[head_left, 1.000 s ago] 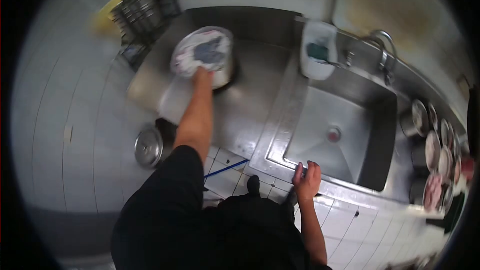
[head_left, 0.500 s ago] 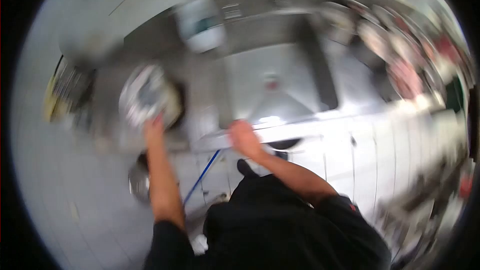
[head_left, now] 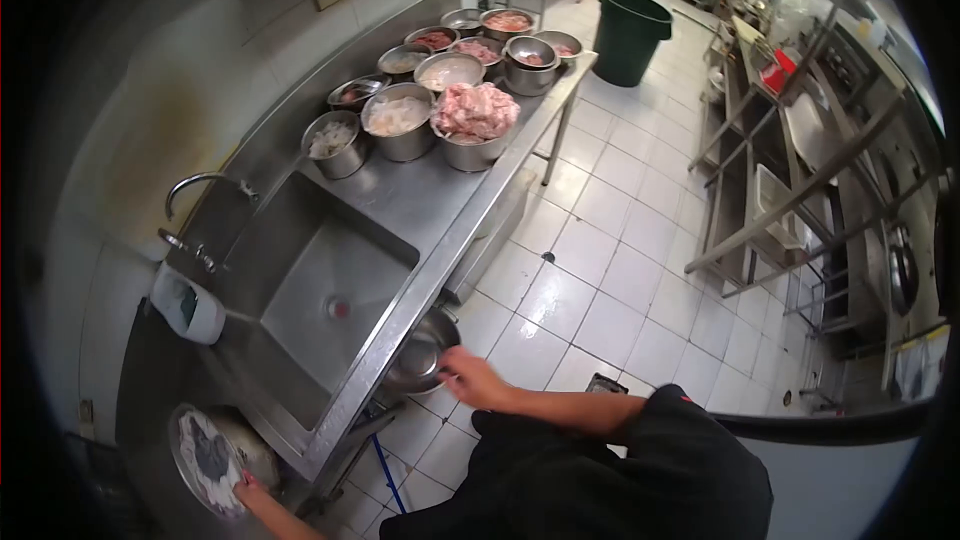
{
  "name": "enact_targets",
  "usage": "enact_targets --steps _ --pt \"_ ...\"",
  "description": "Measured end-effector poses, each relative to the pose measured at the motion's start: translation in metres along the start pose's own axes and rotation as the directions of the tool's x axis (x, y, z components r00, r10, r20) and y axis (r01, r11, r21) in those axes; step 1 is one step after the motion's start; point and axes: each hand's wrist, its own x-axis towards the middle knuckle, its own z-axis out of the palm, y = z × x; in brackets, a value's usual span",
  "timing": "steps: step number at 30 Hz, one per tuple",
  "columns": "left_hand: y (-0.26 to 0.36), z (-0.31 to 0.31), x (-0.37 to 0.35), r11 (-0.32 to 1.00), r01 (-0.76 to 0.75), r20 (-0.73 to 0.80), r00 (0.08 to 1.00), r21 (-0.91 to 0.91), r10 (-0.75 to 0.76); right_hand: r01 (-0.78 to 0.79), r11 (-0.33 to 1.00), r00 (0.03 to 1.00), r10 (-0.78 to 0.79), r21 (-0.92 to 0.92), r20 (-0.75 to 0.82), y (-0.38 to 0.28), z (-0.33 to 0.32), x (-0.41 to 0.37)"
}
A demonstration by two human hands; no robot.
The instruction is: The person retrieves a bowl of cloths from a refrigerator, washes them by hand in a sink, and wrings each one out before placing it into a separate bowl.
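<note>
Two hands, well apart: your left hand (head_left: 247, 485) sits on the near rim of the cloth-filled pot (head_left: 208, 448) at the end of the counter (head_left: 415, 195). Its grip is hidden, so can't tell if it clamps; likely it's steadying the pot near the edge. Your right hand (head_left: 470, 377), fingers stretched and not closed, is at the rim of the steel bowl (head_left: 420, 355) tucked under the counter beside the sink (head_left: 330, 290), probably stored there out of the way. Beyond, meat bowls (head_left: 475, 110) crowd the far counter. A second ago the right hand gripped the sink's front edge; the left stays on the pot; the view has swung right.
</note>
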Motion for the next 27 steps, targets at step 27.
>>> enact_targets --steps 27 --pt "0.092 0.116 -0.233 0.936 0.074 -0.436 0.87 -0.344 -0.229 -0.842 0.524 0.532 0.846 -0.131 -0.037 0.316 -0.257 -0.074"
